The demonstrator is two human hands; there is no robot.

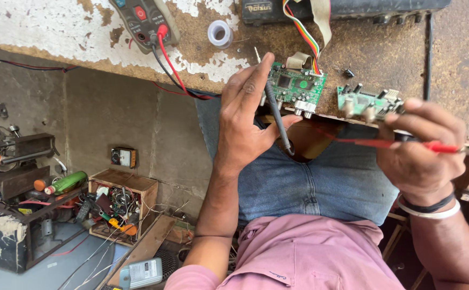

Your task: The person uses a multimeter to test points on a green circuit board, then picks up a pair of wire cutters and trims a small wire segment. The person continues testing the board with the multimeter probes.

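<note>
My left hand (243,115) is closed around a black meter probe (278,119), whose metal tip points up past a small green circuit board (297,86) at the bench edge. A coloured ribbon cable (303,31) runs from that board up to a black device (347,7). My right hand (419,147) grips a red meter probe (406,144) and touches a second green board with knobs (366,102). The red and black leads run to a multimeter (146,21) lying on the worn bench top (41,27).
A spool of solder wire (220,33) lies beside the multimeter. Below the bench on the floor stand a wooden box of tools and wires (124,207), a small orange-edged meter (123,157), a green bottle (65,182), metal clutter at far left and a white container (143,272).
</note>
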